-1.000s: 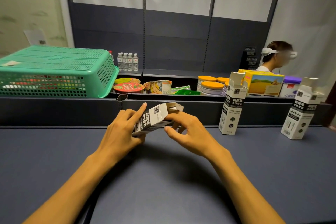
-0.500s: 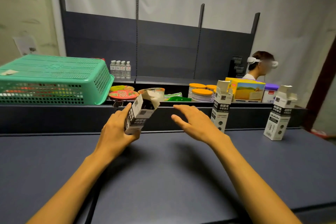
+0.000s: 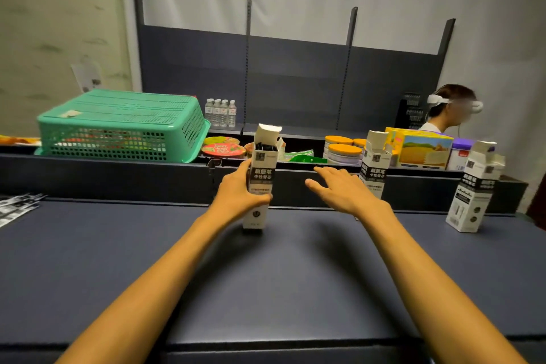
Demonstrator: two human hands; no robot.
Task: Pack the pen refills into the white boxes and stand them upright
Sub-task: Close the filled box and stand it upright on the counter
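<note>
Soft, even indoor light falls from above on the dark blue counter (image 3: 295, 289), casting faint, diffuse shadows beneath both forearms and behind the upright white box (image 3: 261, 177). No glare shows. Wide-angle distortion bends the counter's far edge and tilts the shelving (image 3: 295, 74) at the frame's sides. Background goods look slightly soft; a bystander's face is blurred.

A shop: slotted shelving (image 3: 295, 74) stocked with bottled water (image 3: 221, 112) and tins (image 3: 344, 153).
</note>
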